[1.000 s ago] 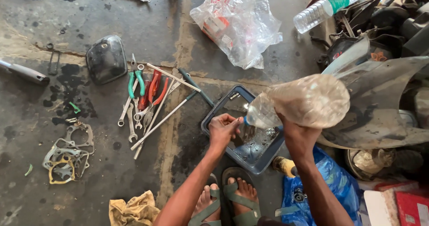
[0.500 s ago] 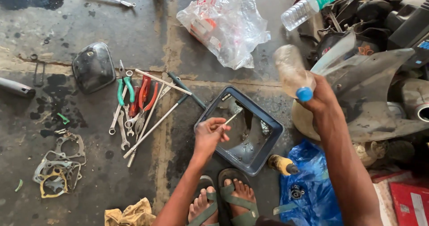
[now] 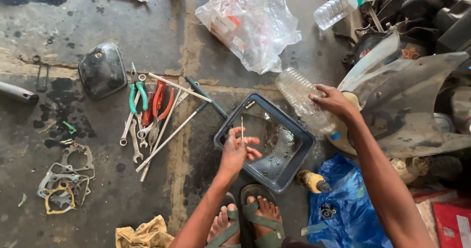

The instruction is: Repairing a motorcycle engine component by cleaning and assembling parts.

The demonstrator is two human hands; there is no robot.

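My left hand pinches a thin metal pin upright over the near-left corner of a dark blue square tray that holds a little liquid. My right hand rests on a clear ribbed plastic bottle lying on its side on the floor just beyond the tray's far-right edge, next to a grey motorcycle fairing. My sandalled feet stand just in front of the tray.
Pliers, spanners and long rods lie left of the tray, beside a black engine cover. Gaskets lie at the lower left. A clear plastic bag, a capped water bottle, a blue bag and a yellow-handled screwdriver surround the tray.
My right hand lowered the bottle from its tipped position over the tray and laid it on the floor at the tray's right. My left hand stayed over the tray with the pin.
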